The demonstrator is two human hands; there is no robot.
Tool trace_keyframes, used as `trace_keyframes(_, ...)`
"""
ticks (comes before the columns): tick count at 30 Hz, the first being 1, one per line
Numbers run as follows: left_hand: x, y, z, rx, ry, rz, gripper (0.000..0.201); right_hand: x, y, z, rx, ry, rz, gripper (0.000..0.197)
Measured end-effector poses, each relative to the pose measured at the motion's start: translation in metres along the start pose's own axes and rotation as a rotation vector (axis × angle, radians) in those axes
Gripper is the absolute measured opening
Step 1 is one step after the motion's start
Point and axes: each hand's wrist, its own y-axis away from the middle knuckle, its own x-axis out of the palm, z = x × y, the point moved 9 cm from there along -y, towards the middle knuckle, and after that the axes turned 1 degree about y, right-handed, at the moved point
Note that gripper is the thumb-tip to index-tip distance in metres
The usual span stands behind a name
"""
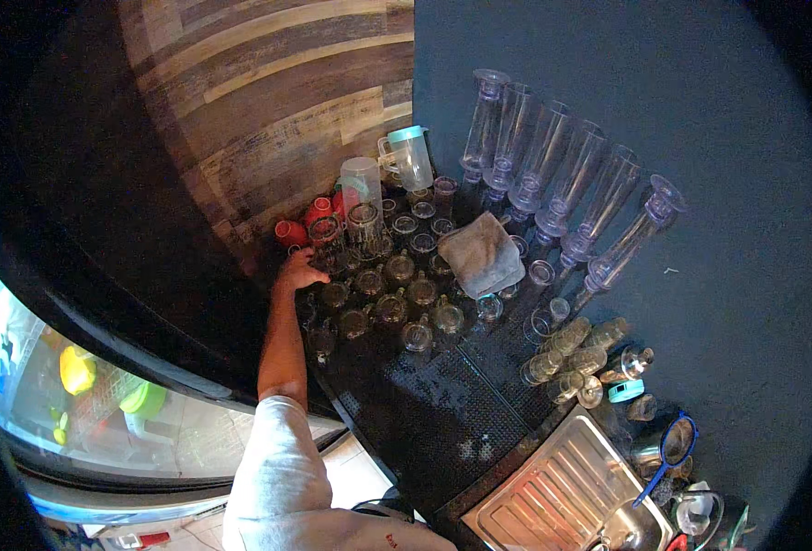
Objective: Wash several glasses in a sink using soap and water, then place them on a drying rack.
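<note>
My left hand (301, 273) reaches out to the left end of the dark counter. Its thumb and fingers look apart, and I make out nothing held in them. Close by are red cups (291, 233) lying against the wood-look wall and a clear glass pitcher (326, 233). Just right of the hand, upside-down glass mugs (335, 295) stand in rows on the black perforated mat (442, 376). Whether the fingertips touch a glass cannot be made out. My right hand is not in view.
A folded grey cloth (482, 255) lies over some glasses. Tall clear plastic tubes (543, 156) line the dark wall. Behind stands a jug with a turquoise lid (408, 158). At the lower right are a steel sink drainboard (543, 487) and a blue-rimmed strainer (677, 441). A lit glass-fronted case (103, 395) curves at left.
</note>
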Motion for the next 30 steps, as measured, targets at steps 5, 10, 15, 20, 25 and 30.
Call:
trace_keyframes(5,-0.006,0.020,-0.110,0.138,0.458,-0.181,0.087,-0.098,-0.109,-0.042,0.292,-0.240,-0.192,0.024)
trace_keyframes(10,-0.037,0.050,-0.139,0.165,0.264,-0.505,0.076,-0.101,-0.104,-0.050,0.286,-0.139,-0.258,0.022)
trace_keyframes(15,-0.042,0.029,-0.100,0.216,0.531,-0.462,0.061,-0.096,-0.084,-0.038,0.256,-0.016,-0.337,0.019)
trace_keyframes(20,-0.058,0.012,-0.080,0.232,0.800,-0.590,0.050,-0.094,-0.149,-0.048,0.032,-0.079,0.436,0.015)
trace_keyframes(25,-0.031,0.011,-0.080,0.132,0.885,-0.383,0.063,-0.083,-0.148,-0.003,-0.377,0.081,1.259,0.017)
trace_keyframes(30,-0.055,0.045,-0.126,0.182,0.473,-0.394,0.059,-0.115,-0.117,-0.054,0.299,0.026,-0.344,0.022)
